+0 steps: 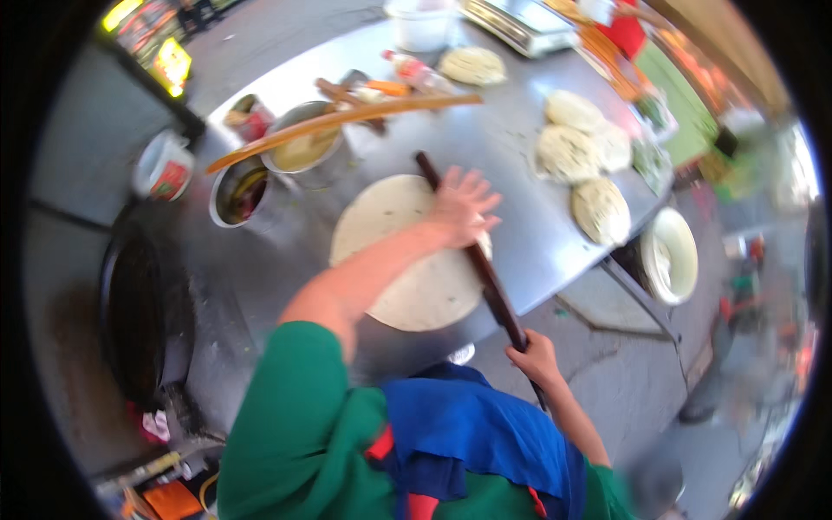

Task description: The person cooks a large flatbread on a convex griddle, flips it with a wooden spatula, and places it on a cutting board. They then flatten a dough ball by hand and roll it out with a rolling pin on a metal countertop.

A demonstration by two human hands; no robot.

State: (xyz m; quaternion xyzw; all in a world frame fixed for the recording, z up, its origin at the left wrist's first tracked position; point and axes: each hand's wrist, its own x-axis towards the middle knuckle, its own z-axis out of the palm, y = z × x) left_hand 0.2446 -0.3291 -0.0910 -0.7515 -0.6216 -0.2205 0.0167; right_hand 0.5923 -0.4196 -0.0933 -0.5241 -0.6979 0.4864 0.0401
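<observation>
A large round sheet of rolled dough (422, 292) with a few dark specks lies on the metal table before me. Across its right side runs a long dark wooden rolling pin (497, 292), slanting from the far left to the near right. My left hand (463, 209), fingers spread, is over the far half of the pin; the blur hides whether its palm presses on it. My right hand (538, 357) grips the pin close to its near end, beyond the table's front edge. My left forearm covers part of the dough.
Several dough pieces (567, 153) sit at the table's right. A long wooden stick (351, 118) lies across a metal pot (305, 146), beside another pot (239, 195). Farther back are a plastic bottle (419, 73), a white bucket (422, 26) and a scale (523, 26). A dark round pan (133, 312) is left.
</observation>
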